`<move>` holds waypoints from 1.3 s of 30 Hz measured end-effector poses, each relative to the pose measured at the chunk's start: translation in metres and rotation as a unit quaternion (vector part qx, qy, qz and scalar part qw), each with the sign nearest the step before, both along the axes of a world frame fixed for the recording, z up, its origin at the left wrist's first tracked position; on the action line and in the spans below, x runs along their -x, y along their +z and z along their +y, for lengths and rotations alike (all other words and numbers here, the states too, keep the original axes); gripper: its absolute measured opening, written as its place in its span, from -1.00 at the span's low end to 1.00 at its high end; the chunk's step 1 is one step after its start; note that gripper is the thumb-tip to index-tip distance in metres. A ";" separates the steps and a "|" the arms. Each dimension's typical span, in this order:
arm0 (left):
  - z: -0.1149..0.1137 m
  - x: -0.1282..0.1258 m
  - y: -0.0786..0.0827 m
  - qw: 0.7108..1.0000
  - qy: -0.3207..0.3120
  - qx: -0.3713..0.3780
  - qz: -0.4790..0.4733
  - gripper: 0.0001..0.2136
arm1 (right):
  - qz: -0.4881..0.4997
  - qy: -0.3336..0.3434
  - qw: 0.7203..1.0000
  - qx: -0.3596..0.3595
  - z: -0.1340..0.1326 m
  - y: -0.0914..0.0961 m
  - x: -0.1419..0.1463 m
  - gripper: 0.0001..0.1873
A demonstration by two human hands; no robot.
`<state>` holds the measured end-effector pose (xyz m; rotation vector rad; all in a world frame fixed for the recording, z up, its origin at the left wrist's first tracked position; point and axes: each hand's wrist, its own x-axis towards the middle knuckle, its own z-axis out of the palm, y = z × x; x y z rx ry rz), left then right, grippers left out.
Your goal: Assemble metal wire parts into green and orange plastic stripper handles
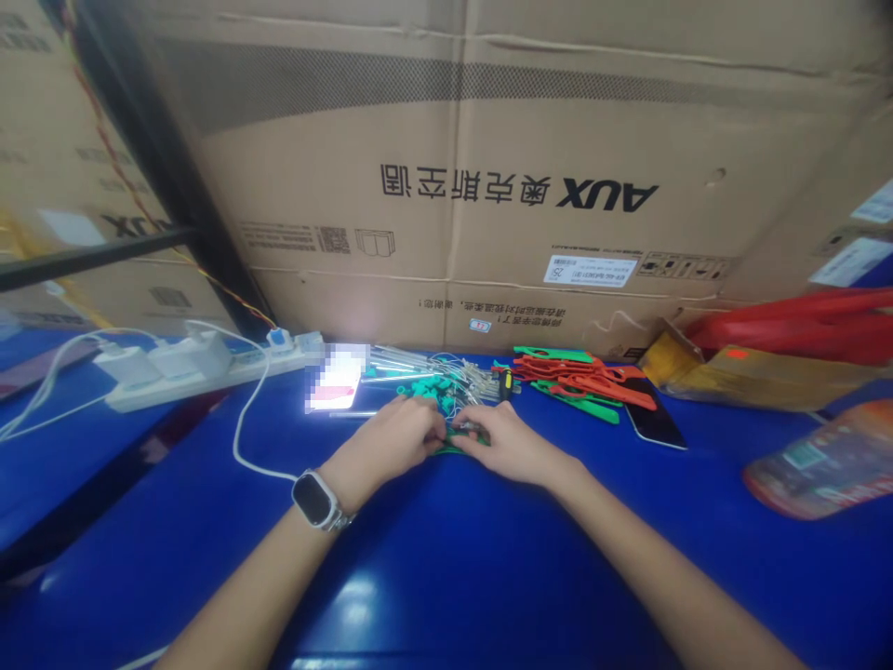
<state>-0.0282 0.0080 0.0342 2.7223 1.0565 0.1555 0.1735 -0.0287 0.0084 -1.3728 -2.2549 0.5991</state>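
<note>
My left hand (408, 432), with a watch (313, 500) on its wrist, is closed on the left end of a green plastic piece (457, 445) low over the blue table. My right hand (508, 441) pinches the same piece from the right. Fingers cover much of it, and a small shiny bit between the hands is too blurred to name. Just beyond my fingers lie small teal plastic parts (431, 387) and a heap of thin metal parts (474, 377). A black-and-yellow tool handle (506, 381) rests by the heap. Orange and green flat plastic pieces (586, 377) are piled to its right.
A large cardboard box (446, 121) stands behind the blue table (433, 577). At left are a power strip (209, 372) with chargers, a white cable (239, 437) and a lit phone screen (341, 380). A dark phone (656, 423) and a bottle (823, 461) lie at right.
</note>
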 end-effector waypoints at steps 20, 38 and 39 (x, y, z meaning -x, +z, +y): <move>0.010 0.012 -0.005 0.994 0.013 0.091 -0.055 -0.93 | -0.149 -0.016 0.985 -0.083 -0.007 -0.007 0.007 -0.69; 0.018 0.013 -0.010 0.982 -0.027 0.144 -0.118 -0.87 | -0.201 -0.057 0.972 -0.110 -0.010 -0.007 0.018 -0.68; 0.018 0.013 -0.010 0.981 -0.028 0.150 -0.119 -0.88 | -0.201 -0.057 0.972 -0.109 -0.010 -0.007 0.018 -0.67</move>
